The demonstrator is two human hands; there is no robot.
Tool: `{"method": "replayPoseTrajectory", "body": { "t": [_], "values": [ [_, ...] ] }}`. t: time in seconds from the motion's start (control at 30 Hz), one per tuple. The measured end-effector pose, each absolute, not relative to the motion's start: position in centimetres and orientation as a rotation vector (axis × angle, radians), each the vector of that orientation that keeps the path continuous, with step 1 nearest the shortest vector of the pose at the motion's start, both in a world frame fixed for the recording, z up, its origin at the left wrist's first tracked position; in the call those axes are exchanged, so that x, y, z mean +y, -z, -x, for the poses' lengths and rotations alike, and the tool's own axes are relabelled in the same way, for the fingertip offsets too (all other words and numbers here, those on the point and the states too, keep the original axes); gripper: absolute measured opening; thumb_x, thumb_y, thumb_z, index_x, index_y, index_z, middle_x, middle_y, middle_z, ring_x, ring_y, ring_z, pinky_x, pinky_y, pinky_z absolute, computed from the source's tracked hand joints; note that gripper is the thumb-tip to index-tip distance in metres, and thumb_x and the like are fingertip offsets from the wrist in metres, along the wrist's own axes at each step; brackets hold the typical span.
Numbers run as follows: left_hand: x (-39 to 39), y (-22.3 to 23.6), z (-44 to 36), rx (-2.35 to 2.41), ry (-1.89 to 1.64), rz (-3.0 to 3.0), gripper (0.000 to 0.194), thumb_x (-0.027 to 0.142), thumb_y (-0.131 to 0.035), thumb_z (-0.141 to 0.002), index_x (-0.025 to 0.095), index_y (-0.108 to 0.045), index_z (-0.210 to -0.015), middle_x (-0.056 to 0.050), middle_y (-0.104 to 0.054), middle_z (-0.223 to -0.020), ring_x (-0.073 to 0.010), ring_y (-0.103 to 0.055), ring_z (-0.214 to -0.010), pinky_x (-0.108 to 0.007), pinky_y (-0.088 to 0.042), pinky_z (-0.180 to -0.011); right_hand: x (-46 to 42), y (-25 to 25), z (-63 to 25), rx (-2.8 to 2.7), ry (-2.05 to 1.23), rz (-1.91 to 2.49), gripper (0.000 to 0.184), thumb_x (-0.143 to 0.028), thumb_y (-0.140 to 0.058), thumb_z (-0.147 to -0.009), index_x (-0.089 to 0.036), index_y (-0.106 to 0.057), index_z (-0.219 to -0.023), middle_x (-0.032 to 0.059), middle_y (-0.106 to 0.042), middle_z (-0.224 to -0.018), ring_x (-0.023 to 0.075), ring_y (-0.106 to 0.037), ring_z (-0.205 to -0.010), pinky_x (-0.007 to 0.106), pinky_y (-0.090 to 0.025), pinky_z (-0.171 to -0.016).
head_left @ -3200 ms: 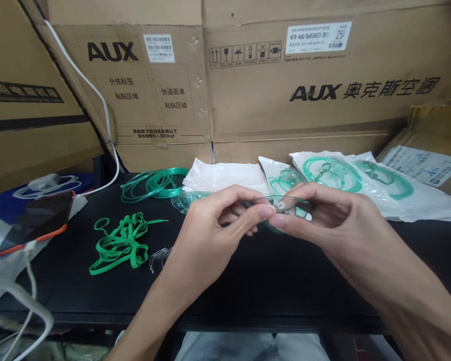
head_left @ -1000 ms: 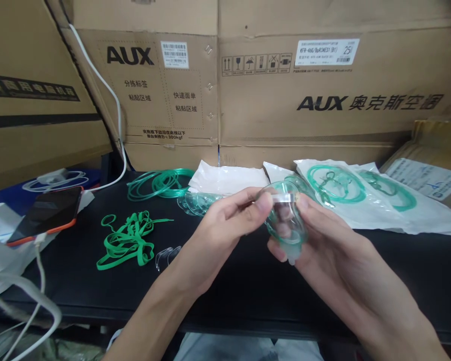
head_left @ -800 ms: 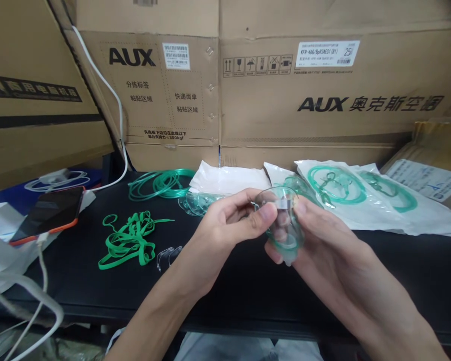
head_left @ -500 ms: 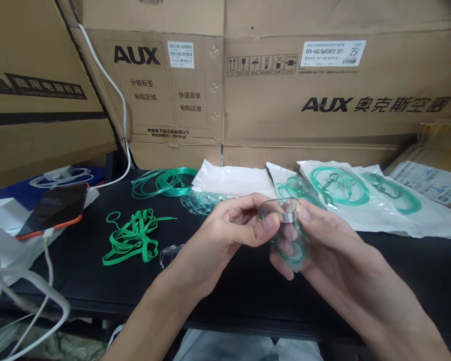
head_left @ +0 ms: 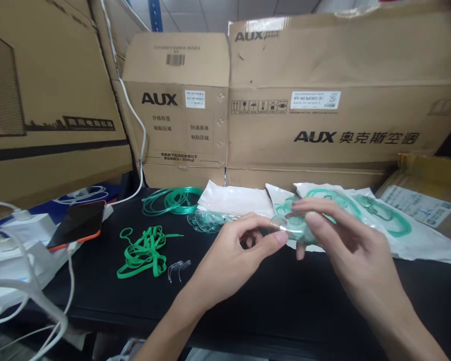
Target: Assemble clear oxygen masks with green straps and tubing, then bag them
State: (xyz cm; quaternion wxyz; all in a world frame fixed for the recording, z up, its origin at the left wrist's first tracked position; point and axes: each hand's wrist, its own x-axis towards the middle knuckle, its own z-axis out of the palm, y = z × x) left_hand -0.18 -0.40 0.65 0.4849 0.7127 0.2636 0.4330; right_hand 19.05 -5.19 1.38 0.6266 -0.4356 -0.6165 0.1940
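Observation:
A clear green oxygen mask (head_left: 296, 228) with a shiny metal nose strip is held up in front of me over the black table. My left hand (head_left: 235, 258) pinches its near edge between thumb and index finger. On the other side, my right hand (head_left: 348, 245) has its fingers around the mask, thumb raised along it, and covers much of its far part. To the left lies a tangle of green elastic straps (head_left: 146, 253). Close to my left forearm are a few thin metal strips or wires (head_left: 178, 269), too small to make out fully.
Behind my hands are a pile of clear masks (head_left: 206, 220), a white packet (head_left: 238, 198) and coiled green tubing (head_left: 173, 200). Packaged mask sets (head_left: 383, 215) lie at the right. A phone (head_left: 78, 224) and white cables stand left. Cardboard boxes (head_left: 323, 65) wall the back.
The view has tilted upward. The mask has turned from hanging upright to lying more sideways, and my right hand has shifted over its top.

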Motion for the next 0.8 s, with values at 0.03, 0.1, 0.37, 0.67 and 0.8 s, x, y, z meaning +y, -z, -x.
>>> {"method": "replayPoseTrajectory", "body": {
  "t": [0.03,0.1,0.37,0.67,0.8],
  "values": [
    [-0.4,-0.6,0.2,0.626,-1.047,-1.765,0.023,0.045,-0.073,-0.099,0.024,-0.082,-0.101,0.000,-0.062,-0.090,-0.0155,-0.050,-0.085,-0.030,-0.038,-0.079,-5.3,-1.4,-19.3,-1.490,-0.352,1.029,0.018,-0.048,-0.071,-0.100,-0.033,-0.081,-0.101,0.0023,-0.069,-0.124,0.0121,-0.067,-0.066,0.030,-0.060,-0.062],
    [-0.5,-0.6,0.3,0.576,-1.050,-1.772,0.028,0.048,-0.071,-0.100,0.023,-0.084,-0.098,-0.001,-0.060,-0.090,-0.0162,-0.050,-0.087,-0.030,-0.038,-0.081,-5.6,-1.3,-19.6,-1.610,-0.262,1.073,0.020,-0.050,-0.070,-0.100,-0.035,-0.081,-0.105,0.0035,-0.071,-0.129,0.0158,-0.070,-0.071,0.032,-0.062,-0.063],
    [-1.1,-0.2,-0.6,0.504,-1.334,-1.582,0.018,0.036,-0.080,-0.094,0.022,-0.088,-0.100,-0.003,-0.066,-0.089,-0.0170,-0.059,-0.092,-0.029,-0.044,-0.086,-5.6,0.1,-19.0,-1.799,-0.285,1.370,0.050,-0.065,-0.052,-0.103,-0.033,-0.061,-0.141,0.0071,-0.080,-0.115,0.0282,-0.077,-0.094,0.040,-0.063,-0.085],
    [-1.6,-0.9,4.1,0.885,-0.862,-2.077,0.032,0.051,-0.070,-0.100,0.024,-0.088,-0.101,-0.001,-0.078,-0.091,-0.0182,-0.067,-0.084,-0.029,-0.048,-0.078,-5.3,3.2,-20.9,-2.042,-0.287,1.529,0.042,-0.064,-0.056,-0.098,-0.037,-0.070,-0.128,0.0041,-0.081,-0.131,0.0344,-0.076,-0.121,0.041,-0.068,-0.092],
    [-2.1,-1.0,9.9,1.188,-0.968,-2.335,0.027,0.042,-0.061,-0.107,0.029,-0.085,-0.107,0.000,-0.080,-0.108,-0.0193,-0.071,-0.102,-0.031,-0.050,-0.096,-4.8,5.4,-23.5,-2.167,-0.247,1.450,0.038,-0.057,-0.064,-0.093,-0.040,-0.075,-0.125,-0.0021,-0.080,-0.134,0.0349,-0.069,-0.133,0.045,-0.062,-0.107]
  ]
}}
